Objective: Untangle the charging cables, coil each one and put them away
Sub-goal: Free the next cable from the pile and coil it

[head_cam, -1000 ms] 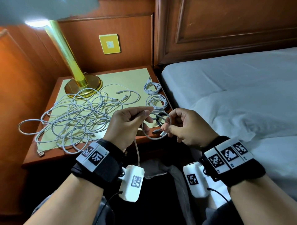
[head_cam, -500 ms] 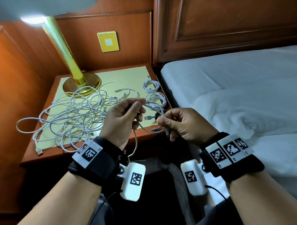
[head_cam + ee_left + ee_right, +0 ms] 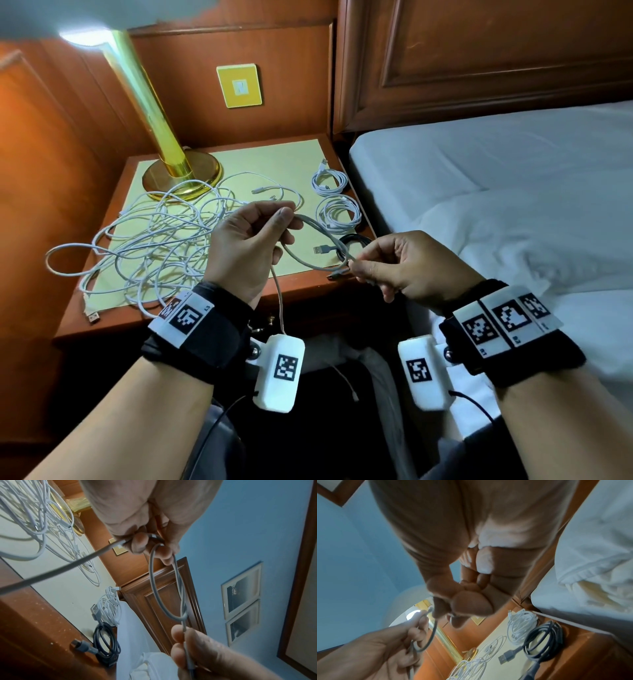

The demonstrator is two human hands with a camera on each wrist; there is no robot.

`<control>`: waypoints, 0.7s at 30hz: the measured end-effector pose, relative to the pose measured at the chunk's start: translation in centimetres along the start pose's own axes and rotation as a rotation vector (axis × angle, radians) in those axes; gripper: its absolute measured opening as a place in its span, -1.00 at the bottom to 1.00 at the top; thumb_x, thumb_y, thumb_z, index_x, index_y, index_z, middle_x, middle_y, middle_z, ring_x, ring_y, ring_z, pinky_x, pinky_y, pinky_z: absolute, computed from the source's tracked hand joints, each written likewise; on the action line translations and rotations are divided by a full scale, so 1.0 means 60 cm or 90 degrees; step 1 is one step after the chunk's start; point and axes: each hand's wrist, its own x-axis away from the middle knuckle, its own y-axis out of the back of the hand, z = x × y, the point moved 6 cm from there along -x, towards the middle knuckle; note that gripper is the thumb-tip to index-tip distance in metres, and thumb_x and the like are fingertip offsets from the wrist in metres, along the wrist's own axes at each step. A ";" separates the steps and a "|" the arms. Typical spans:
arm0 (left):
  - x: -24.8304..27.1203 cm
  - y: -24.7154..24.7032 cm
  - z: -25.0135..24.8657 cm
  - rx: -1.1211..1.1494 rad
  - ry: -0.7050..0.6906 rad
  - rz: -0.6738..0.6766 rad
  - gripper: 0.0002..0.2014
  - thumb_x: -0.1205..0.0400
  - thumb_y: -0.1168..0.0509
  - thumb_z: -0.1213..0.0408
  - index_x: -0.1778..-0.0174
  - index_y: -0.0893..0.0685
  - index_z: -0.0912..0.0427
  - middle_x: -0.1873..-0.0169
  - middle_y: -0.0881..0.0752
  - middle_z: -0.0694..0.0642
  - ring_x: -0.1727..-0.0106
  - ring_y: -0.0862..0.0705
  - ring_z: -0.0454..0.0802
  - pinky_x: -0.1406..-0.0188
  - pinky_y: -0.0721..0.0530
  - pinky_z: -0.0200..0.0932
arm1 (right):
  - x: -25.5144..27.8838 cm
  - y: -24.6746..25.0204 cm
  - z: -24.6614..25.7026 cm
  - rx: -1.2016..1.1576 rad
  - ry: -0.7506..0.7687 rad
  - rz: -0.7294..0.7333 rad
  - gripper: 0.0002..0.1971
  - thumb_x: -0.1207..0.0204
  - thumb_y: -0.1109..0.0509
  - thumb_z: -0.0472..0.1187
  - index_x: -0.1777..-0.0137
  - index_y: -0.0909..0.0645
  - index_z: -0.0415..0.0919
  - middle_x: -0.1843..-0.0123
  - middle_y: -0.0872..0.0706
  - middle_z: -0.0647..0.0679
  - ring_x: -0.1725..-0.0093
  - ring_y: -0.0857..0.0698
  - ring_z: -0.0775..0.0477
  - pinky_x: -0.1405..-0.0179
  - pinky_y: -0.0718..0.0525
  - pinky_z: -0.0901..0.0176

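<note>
A grey cable (image 3: 310,236) (image 3: 164,588) is stretched in a flat loop between both hands above the nightstand's front edge. My left hand (image 3: 253,240) pinches one end of the loop, and the cable's tail hangs down past that wrist. My right hand (image 3: 394,267) pinches the other end near the plug. A tangled heap of white cables (image 3: 150,240) lies on the nightstand (image 3: 239,308). Two coiled white cables (image 3: 330,181) (image 3: 337,214) and a coiled black cable (image 3: 352,241) (image 3: 542,639) lie along its right edge.
A brass lamp (image 3: 171,161) stands at the nightstand's back left. A bed with white sheets (image 3: 496,192) borders the right side. A wooden headboard panel (image 3: 479,58) and a yellow wall switch (image 3: 239,85) are behind.
The grey loop has been drawn out from a round ring into a long flat loop as my hands moved apart. The view shifted a little.
</note>
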 end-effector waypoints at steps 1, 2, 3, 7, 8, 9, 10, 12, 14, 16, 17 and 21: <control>0.000 0.001 0.000 -0.008 -0.006 -0.008 -0.92 -0.67 -0.36 0.45 0.00 -0.76 0.30 0.30 -0.79 0.15 0.38 -0.60 -0.07 0.56 -0.41 -0.32 | -0.001 0.004 -0.001 0.014 -0.001 0.004 -0.92 -0.49 -0.58 -0.27 0.16 -0.78 -0.28 0.41 -0.70 -0.04 0.55 -0.54 0.08 0.51 -0.59 0.20; 0.001 0.000 0.000 -0.019 -0.012 -0.012 -0.93 -0.67 -0.37 0.45 0.02 -0.77 0.29 0.32 -0.78 0.14 0.39 -0.59 -0.08 0.56 -0.42 -0.33 | -0.001 0.008 -0.003 0.035 -0.002 0.011 -0.93 -0.49 -0.58 -0.27 0.15 -0.78 -0.28 0.42 -0.71 -0.01 0.56 -0.53 0.09 0.51 -0.57 0.23; 0.003 -0.003 0.001 -0.034 -0.018 -0.011 -0.92 -0.67 -0.37 0.45 0.03 -0.77 0.27 0.32 -0.78 0.14 0.39 -0.59 -0.08 0.55 -0.44 -0.33 | 0.000 0.010 -0.005 0.064 -0.005 0.021 -0.93 -0.48 -0.59 -0.27 0.14 -0.79 -0.27 0.44 -0.71 0.04 0.56 -0.53 0.12 0.51 -0.54 0.28; 0.010 -0.023 0.007 -0.137 -0.058 0.034 -0.88 -0.67 -0.39 0.42 0.07 -0.80 0.14 0.28 -0.81 0.16 0.37 -0.57 -0.01 0.39 -0.52 -0.26 | 0.002 0.006 -0.020 0.145 -0.036 0.063 -0.91 -0.49 -0.59 -0.26 0.07 -0.79 -0.26 0.43 -0.73 0.15 0.55 -0.57 0.28 0.51 -0.46 0.46; 0.011 -0.026 0.009 -0.146 -0.061 0.042 -0.87 -0.67 -0.39 0.41 0.08 -0.81 0.11 0.27 -0.81 0.16 0.36 -0.57 -0.01 0.34 -0.54 -0.22 | 0.003 0.003 -0.024 0.134 -0.048 0.071 -0.92 -0.51 -0.57 -0.30 0.05 -0.77 -0.27 0.42 -0.73 0.12 0.56 -0.56 0.25 0.54 -0.47 0.39; 0.011 -0.027 0.009 -0.148 -0.063 0.047 -0.86 -0.67 -0.39 0.41 0.09 -0.81 0.09 0.26 -0.82 0.15 0.36 -0.57 -0.01 0.32 -0.54 -0.19 | 0.005 -0.001 -0.024 0.110 -0.055 0.078 -0.93 -0.53 -0.53 -0.35 0.03 -0.73 -0.30 0.39 -0.73 0.07 0.56 -0.56 0.18 0.57 -0.47 0.32; 0.011 -0.027 0.008 -0.148 -0.066 0.048 -0.86 -0.67 -0.40 0.41 0.09 -0.81 0.09 0.26 -0.82 0.15 0.36 -0.57 -0.02 0.31 -0.55 -0.19 | 0.006 -0.004 -0.021 0.075 -0.053 0.084 -0.93 -0.54 -0.48 -0.43 0.01 -0.69 -0.34 0.34 -0.75 0.00 0.56 -0.56 0.12 0.60 -0.46 0.28; 0.012 -0.028 0.003 -0.149 -0.078 0.049 -0.86 -0.66 -0.39 0.43 0.09 -0.81 0.11 0.26 -0.82 0.14 0.38 -0.58 -0.06 0.34 -0.55 -0.24 | 0.008 -0.012 -0.009 -0.026 -0.044 0.102 -0.88 -0.55 -0.36 -0.53 -0.01 -0.64 -0.38 0.28 -0.75 -0.10 0.57 -0.55 0.08 0.65 -0.43 0.27; 0.013 -0.028 -0.002 -0.153 -0.088 0.057 -0.87 -0.66 -0.40 0.44 0.09 -0.81 0.14 0.27 -0.82 0.15 0.40 -0.58 -0.09 0.36 -0.54 -0.29 | 0.011 -0.021 0.002 -0.105 -0.050 0.115 -0.89 -0.62 -0.35 -0.40 -0.09 -0.66 -0.38 0.20 -0.77 -0.23 0.59 -0.52 0.06 0.68 -0.40 0.28; 0.013 -0.028 -0.004 -0.161 -0.094 0.069 -0.88 -0.65 -0.41 0.42 0.09 -0.81 0.12 0.26 -0.82 0.16 0.40 -0.59 -0.07 0.35 -0.55 -0.28 | 0.011 -0.022 0.005 -0.107 -0.042 0.096 -0.76 -0.68 -0.34 -0.14 -0.11 -0.74 -0.31 0.15 -0.70 -0.45 0.56 -0.49 -0.02 0.67 -0.39 0.26; 0.013 -0.028 -0.003 -0.164 -0.095 0.073 -0.88 -0.65 -0.41 0.41 0.09 -0.81 0.11 0.25 -0.82 0.17 0.39 -0.59 -0.05 0.34 -0.56 -0.25 | 0.010 -0.022 0.007 -0.090 -0.028 0.084 -0.70 -0.67 -0.34 -0.05 -0.07 -0.77 -0.28 0.22 -0.63 -0.51 0.54 -0.47 -0.05 0.65 -0.39 0.25; 0.013 -0.025 -0.007 -0.154 -0.101 0.073 -0.90 -0.65 -0.41 0.40 0.08 -0.81 0.14 0.27 -0.81 0.16 0.41 -0.55 -0.03 0.38 -0.53 -0.26 | 0.011 -0.027 0.015 -0.170 -0.009 0.100 -0.58 -0.50 -0.35 0.03 -0.04 -0.74 -0.36 0.25 -0.75 -0.25 0.56 -0.49 0.05 0.66 -0.38 0.28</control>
